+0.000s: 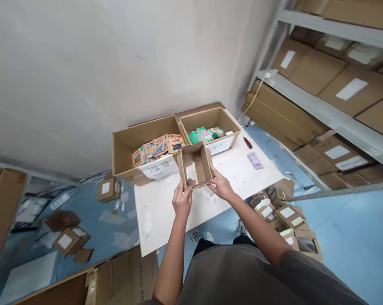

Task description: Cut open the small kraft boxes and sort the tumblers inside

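Note:
Between both hands I hold a small open cardboard box (205, 166), raised over the white table (166, 212). My left hand (182, 200) grips its lower left corner, and my right hand (220, 183) grips its right side. The box's flaps stand up and its inside faces me. Just behind it are two larger cardboard boxes. The left carton (127, 142) contains many colourful cards (157, 147). In the right carton (207, 116) lie several green and white packets (205, 134).
A red and black cutter (247, 142) and a blurred purple item (255, 161) lie on the table's right. Shelves (325, 101) with cartons stand at the right. Small boxes (286, 214) litter the floor on both sides. A large carton (124, 275) is at lower left.

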Demonstrator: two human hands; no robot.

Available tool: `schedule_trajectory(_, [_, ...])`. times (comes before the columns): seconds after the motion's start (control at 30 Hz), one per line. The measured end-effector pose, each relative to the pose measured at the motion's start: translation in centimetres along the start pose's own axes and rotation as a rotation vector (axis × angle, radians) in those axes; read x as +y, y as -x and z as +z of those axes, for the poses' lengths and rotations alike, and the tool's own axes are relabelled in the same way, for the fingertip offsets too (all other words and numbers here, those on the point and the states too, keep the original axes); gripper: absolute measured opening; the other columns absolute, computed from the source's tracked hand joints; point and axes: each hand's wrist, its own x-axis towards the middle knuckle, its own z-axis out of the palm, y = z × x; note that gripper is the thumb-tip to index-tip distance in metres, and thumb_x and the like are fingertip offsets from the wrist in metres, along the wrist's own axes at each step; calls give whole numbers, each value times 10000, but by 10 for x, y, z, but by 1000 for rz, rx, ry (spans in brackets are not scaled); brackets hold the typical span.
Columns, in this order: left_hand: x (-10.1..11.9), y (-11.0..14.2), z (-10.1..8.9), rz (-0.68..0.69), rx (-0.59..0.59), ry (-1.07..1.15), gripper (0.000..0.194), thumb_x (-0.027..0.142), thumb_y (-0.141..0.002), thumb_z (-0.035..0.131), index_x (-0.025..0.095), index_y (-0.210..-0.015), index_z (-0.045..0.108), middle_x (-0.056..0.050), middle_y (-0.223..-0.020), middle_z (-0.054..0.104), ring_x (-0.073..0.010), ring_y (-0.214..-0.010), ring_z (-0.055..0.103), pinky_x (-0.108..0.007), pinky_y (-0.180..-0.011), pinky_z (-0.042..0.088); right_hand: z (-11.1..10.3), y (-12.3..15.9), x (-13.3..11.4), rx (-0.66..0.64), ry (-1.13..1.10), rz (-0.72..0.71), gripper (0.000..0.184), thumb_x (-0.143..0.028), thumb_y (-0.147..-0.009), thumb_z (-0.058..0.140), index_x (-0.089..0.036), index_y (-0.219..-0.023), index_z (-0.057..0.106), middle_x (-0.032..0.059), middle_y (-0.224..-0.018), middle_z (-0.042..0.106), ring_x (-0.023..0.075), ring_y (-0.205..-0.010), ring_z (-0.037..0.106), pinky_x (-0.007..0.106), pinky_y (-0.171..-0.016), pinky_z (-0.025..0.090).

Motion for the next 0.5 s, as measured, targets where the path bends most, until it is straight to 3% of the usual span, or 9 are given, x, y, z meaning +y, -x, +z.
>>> schedule_trajectory(0.1, [59,-15,76,58,-104,56,248,479,-948,622,309,-1012,791,-29,-1542,545,-315,-1393,518,-515,-1224,378,-72,29,56,114,21,107,72,-243,-886,689,-261,-904,756,-12,-1679,316,308,-1478,442,493,-1135,490])
schedule_trajectory(0.23, [145,-15,195,138,-252,104,232,470,-940,639,310,-1009,790,-22,-1548,537,-317,-1403,508,-520,-1233,366,-173,89,141,261,37,233,69,-267,-875,710,-264,-922,761,-22,-1677,319,310,-1480,436,493,-1155,470])
schedule_trajectory(0.37, [233,8,321,272,-443,141,189,403,-955,633,312,-1004,792,-32,-1557,525,-318,-1408,500,-526,-1225,369,-272,172,215,406,90,406,106,-259,-883,674,-267,-909,777,-35,-1662,346,308,-1477,438,494,-1193,420])
schedule_trajectory(0.5, [309,48,431,417,-652,167,180,351,-956,632,305,-1025,792,-46,-1567,512,-322,-1402,503,-531,-1209,387,-350,267,264,540,145,573,117,-246,-885,662,-266,-890,777,-31,-1663,347,319,-1447,471,503,-1190,414])
